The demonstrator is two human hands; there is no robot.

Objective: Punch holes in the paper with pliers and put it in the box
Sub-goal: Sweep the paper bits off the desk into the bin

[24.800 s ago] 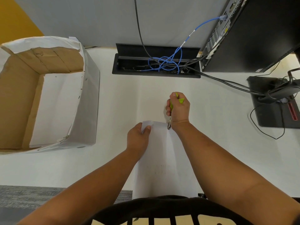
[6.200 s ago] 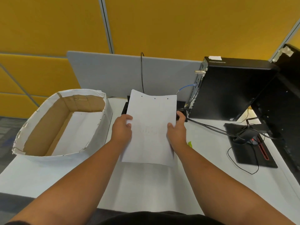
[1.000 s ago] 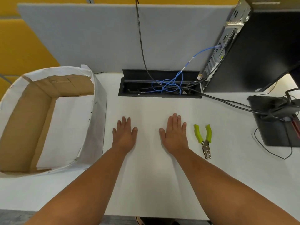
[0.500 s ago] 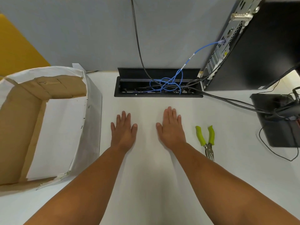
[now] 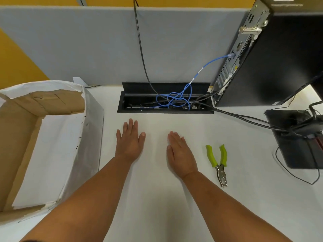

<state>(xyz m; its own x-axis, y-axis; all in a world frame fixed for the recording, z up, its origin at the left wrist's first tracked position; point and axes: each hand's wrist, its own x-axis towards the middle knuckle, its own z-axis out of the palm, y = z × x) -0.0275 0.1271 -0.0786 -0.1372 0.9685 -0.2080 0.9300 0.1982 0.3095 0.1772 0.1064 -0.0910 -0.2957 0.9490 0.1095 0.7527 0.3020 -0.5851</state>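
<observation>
My left hand point(image 5: 130, 143) lies flat and empty on the white desk, fingers spread. My right hand point(image 5: 180, 154) rests a little to its right, palm down, fingers together, holding nothing. The hole-punch pliers point(image 5: 218, 163) with lime-green handles lie on the desk just right of my right hand, jaws pointing toward me. The cardboard box point(image 5: 90, 137), wrapped in white paper, stands at the left. White paper point(image 5: 56, 154) lies on its floor, with small punched holes along the edge.
A black cable tray point(image 5: 165, 109) with tangled blue and black cables sits at the back of the desk. A black computer tower point(image 5: 279, 58) stands at the back right, a monitor base point(image 5: 300, 145) with cords at the right. A grey partition point(image 5: 87, 46) rises behind.
Both hands stay flat on the desk; my right hand has drawn back slightly toward me. The view has tilted up a little. Pliers and box have not moved.
</observation>
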